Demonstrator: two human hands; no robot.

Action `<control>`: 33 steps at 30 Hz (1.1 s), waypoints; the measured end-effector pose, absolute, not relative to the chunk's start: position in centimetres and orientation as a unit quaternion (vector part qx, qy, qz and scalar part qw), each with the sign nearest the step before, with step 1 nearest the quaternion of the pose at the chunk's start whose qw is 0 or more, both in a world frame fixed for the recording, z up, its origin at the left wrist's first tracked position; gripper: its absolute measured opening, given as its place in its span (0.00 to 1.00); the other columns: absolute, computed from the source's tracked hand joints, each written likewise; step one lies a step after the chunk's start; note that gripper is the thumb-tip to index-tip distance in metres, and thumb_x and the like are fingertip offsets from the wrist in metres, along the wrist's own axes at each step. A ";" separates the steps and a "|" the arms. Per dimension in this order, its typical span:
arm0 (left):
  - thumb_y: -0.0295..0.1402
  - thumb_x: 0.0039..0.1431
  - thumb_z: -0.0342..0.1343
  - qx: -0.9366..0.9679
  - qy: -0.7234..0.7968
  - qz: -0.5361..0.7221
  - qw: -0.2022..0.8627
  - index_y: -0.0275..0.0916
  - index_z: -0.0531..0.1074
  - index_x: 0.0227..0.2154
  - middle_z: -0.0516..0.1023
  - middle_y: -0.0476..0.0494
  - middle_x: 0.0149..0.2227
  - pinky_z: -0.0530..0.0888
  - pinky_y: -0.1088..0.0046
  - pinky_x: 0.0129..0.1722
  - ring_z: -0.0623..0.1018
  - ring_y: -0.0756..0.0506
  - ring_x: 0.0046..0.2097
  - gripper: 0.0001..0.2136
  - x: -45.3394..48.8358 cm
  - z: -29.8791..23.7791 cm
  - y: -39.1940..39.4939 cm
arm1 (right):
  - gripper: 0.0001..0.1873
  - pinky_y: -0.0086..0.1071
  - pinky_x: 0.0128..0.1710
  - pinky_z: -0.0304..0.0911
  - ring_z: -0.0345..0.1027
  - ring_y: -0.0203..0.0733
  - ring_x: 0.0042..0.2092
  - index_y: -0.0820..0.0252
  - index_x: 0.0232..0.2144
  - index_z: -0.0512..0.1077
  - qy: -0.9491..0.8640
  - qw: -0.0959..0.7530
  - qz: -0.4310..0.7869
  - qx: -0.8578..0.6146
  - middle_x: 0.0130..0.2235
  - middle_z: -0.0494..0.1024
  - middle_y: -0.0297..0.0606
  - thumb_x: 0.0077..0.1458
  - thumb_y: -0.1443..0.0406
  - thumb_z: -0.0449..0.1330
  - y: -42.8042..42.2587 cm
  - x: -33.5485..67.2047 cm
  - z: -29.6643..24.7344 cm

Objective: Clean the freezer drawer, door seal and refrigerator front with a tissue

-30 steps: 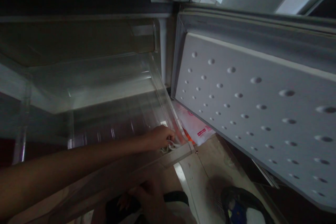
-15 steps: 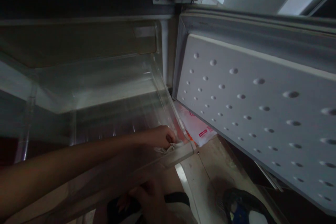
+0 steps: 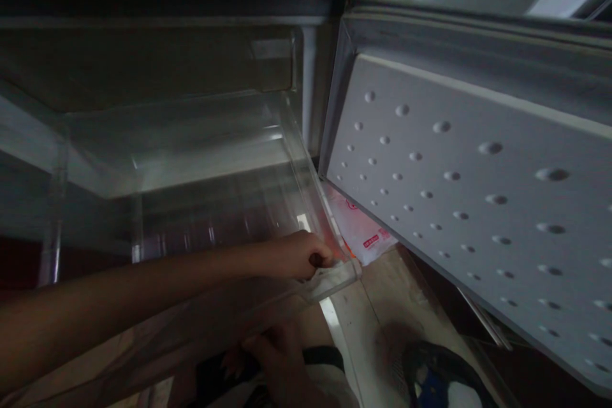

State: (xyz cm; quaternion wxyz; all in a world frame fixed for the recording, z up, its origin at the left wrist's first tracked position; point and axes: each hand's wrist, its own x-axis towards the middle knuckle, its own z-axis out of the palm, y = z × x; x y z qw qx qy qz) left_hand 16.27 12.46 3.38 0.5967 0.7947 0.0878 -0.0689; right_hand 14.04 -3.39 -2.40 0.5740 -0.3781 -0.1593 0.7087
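Note:
My left hand (image 3: 300, 255) reaches from the left into the front right corner of a clear plastic freezer drawer (image 3: 201, 140) that is pulled out. Its fingers are closed in a fist against the drawer's front rim (image 3: 337, 275), around a white cloth that is almost hidden now. My right hand (image 3: 270, 357) lies low in the dim light below the drawer front, on my leg, fingers loosely stretched to the left and holding nothing.
The freezer door (image 3: 454, 191), white inside with rows of dimples, stands open on the right. A white and red plastic bag (image 3: 366, 236) lies on the floor between drawer and door. A dark shoe (image 3: 430, 376) is at the bottom right.
My left hand has slid a little to the right along the drawer's front corner, and the white cloth under it has gone nearly out of sight. The view has shifted slightly.

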 end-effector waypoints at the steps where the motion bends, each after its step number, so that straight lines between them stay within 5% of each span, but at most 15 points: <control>1: 0.15 0.41 0.51 0.813 0.094 -0.071 0.570 0.36 0.63 0.17 0.61 0.57 0.18 0.58 0.80 0.25 0.64 0.55 0.24 0.09 16.3 2.7 12.6 | 0.11 0.26 0.24 0.59 0.64 0.32 0.22 0.62 0.24 0.74 -0.165 0.571 0.706 -0.384 0.21 0.72 0.33 0.44 0.58 0.64 -3.4 14.1 -2.3; 10: 0.17 0.41 0.51 0.934 0.109 -0.070 0.334 0.37 0.68 0.18 0.70 0.51 0.22 0.61 0.75 0.30 0.68 0.50 0.29 0.08 16.9 -1.4 13.4 | 0.15 0.26 0.24 0.60 0.63 0.33 0.21 0.62 0.21 0.73 -0.179 0.570 0.704 -0.383 0.17 0.68 0.31 0.44 0.55 0.64 -3.3 14.1 -2.2; 25: 0.25 0.46 0.57 0.673 0.149 -0.083 0.720 0.35 0.74 0.24 0.70 0.54 0.21 0.63 0.79 0.25 0.68 0.54 0.25 0.02 15.7 5.3 12.2 | 0.07 0.25 0.26 0.60 0.66 0.33 0.22 0.62 0.28 0.76 -0.174 0.581 0.699 -0.379 0.19 0.72 0.31 0.45 0.63 0.63 -3.2 14.5 -1.7; 33: 0.20 0.45 0.52 0.735 0.096 -0.050 0.669 0.35 0.69 0.23 0.67 0.54 0.23 0.62 0.79 0.28 0.68 0.53 0.29 0.05 16.1 5.1 12.4 | 0.14 0.26 0.23 0.59 0.63 0.32 0.20 0.63 0.21 0.75 -0.192 0.581 0.691 -0.385 0.18 0.71 0.33 0.47 0.57 0.63 -3.3 14.6 -2.1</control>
